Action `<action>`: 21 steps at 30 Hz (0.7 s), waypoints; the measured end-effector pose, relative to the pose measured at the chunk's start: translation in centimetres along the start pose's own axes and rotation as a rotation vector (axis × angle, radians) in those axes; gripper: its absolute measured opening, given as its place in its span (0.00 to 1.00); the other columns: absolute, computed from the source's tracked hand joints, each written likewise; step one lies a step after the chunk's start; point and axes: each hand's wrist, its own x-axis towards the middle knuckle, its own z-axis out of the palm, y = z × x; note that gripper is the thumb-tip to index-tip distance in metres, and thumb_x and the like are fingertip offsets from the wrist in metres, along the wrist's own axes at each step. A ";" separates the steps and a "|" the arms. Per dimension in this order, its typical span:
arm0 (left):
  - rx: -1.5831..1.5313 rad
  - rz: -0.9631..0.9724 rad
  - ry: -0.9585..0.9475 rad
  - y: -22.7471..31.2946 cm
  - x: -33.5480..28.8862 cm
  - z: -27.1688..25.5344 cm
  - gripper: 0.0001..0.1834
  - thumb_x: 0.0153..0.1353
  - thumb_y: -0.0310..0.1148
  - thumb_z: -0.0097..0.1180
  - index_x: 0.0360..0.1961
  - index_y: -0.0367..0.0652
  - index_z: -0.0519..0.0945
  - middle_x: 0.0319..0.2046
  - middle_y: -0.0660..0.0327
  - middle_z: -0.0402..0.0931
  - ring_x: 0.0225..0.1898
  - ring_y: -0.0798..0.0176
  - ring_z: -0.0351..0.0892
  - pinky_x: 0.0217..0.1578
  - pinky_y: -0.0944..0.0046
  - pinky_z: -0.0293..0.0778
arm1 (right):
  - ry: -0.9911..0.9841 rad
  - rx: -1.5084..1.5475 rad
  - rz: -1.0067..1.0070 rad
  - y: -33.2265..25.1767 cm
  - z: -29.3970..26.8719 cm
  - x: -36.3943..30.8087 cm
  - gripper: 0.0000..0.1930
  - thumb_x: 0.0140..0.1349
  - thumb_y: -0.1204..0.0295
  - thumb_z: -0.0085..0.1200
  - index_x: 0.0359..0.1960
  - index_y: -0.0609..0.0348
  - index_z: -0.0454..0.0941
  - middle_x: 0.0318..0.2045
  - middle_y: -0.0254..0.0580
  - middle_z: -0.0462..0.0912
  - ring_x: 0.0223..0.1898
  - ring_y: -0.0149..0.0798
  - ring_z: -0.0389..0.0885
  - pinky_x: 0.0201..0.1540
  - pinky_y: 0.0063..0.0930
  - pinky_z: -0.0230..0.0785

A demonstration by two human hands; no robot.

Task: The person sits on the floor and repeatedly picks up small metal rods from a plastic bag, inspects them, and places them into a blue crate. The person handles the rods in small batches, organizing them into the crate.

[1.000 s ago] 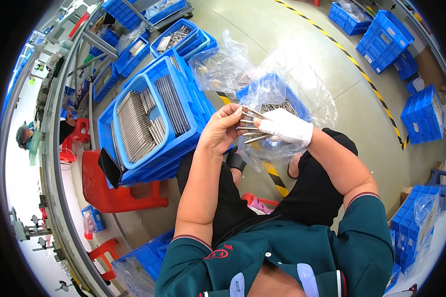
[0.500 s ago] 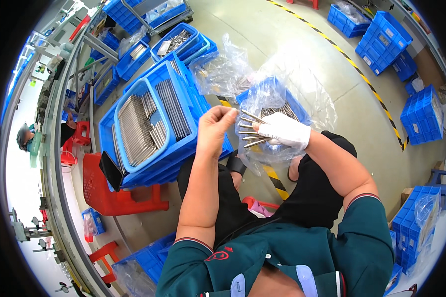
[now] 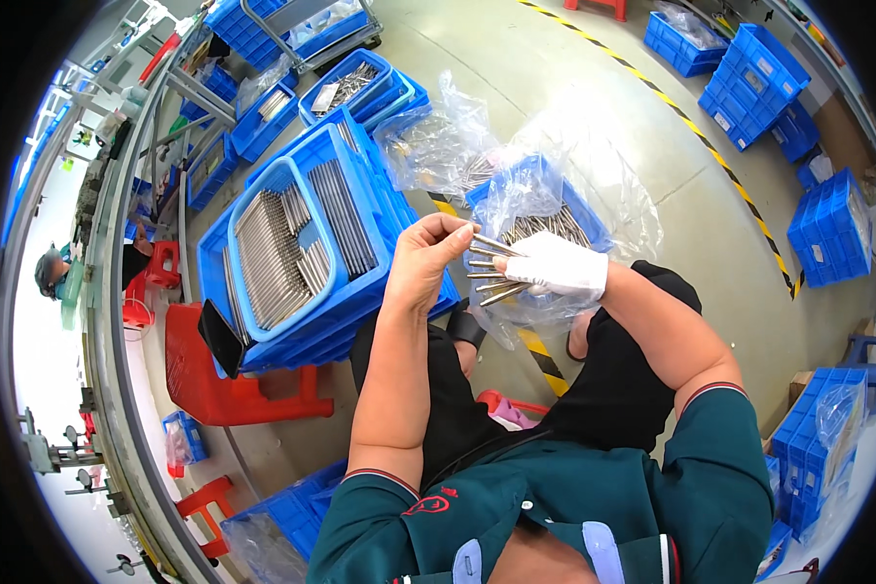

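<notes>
A fan of several slim, shiny metal rods [image 3: 492,276] sticks out of my right hand [image 3: 560,265], which wears a white glove and is closed around them. My bare left hand [image 3: 426,255] is closed in a pinch, its thumb and forefinger at the free end of the uppermost rod. Beneath the gloved hand is a blue crate [image 3: 586,206] lined with clear plastic, with many loose rods [image 3: 553,226] inside. To the left, a light-blue tray [image 3: 333,255] holds neat rows of similar rods [image 3: 273,261] and rests on a stack of blue crates [image 3: 399,209].
Clear plastic bags [image 3: 438,146] spread beside the lined crate. A red stool [image 3: 200,360] stands by the crate stack, with a dark flat object [image 3: 220,336] at the stack's corner. More blue crates [image 3: 754,83] line the right side. Another person [image 3: 51,268] is at far left.
My left hand has come down slightly, and its fingertips now meet the end of the uppermost rod. The gloved hand still holds the fan of rods, turned a little.
</notes>
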 end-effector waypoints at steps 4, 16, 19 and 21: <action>-0.023 -0.015 0.011 0.5 -0.2 0.4 0.08 0.54 0.28 0.63 0.32 0.36 0.79 0.28 0.62 0.78 0.28 0.73 0.71 0.34 0.73 0.66 | -0.016 0.027 -0.003 -0.3 -0.1 -0.3 0.27 0.61 0.46 0.47 0.28 0.62 0.76 0.18 0.35 0.72 0.22 0.30 0.66 0.26 0.28 0.61; -0.279 -0.110 -0.008 -0.5 0.1 0.6 0.08 0.59 0.33 0.58 0.32 0.38 0.79 0.23 0.66 0.75 0.25 0.74 0.69 0.30 0.73 0.65 | 0.052 0.047 -0.022 0.1 0.3 0.0 0.28 0.59 0.46 0.48 0.30 0.65 0.77 0.19 0.38 0.73 0.24 0.32 0.67 0.27 0.29 0.61; -0.298 -0.153 -0.043 -0.7 0.1 0.3 0.07 0.59 0.33 0.58 0.32 0.39 0.79 0.24 0.66 0.76 0.25 0.74 0.70 0.29 0.72 0.66 | 0.037 0.016 -0.013 0.2 0.3 0.0 0.28 0.60 0.46 0.48 0.30 0.65 0.77 0.19 0.39 0.73 0.24 0.32 0.67 0.27 0.30 0.62; -0.320 -0.191 -0.093 -0.9 0.2 -0.2 0.07 0.59 0.32 0.59 0.33 0.40 0.78 0.25 0.65 0.77 0.26 0.73 0.72 0.30 0.71 0.67 | 0.036 -0.040 -0.022 0.3 0.3 0.0 0.28 0.60 0.46 0.48 0.30 0.65 0.76 0.19 0.39 0.73 0.24 0.32 0.67 0.27 0.30 0.61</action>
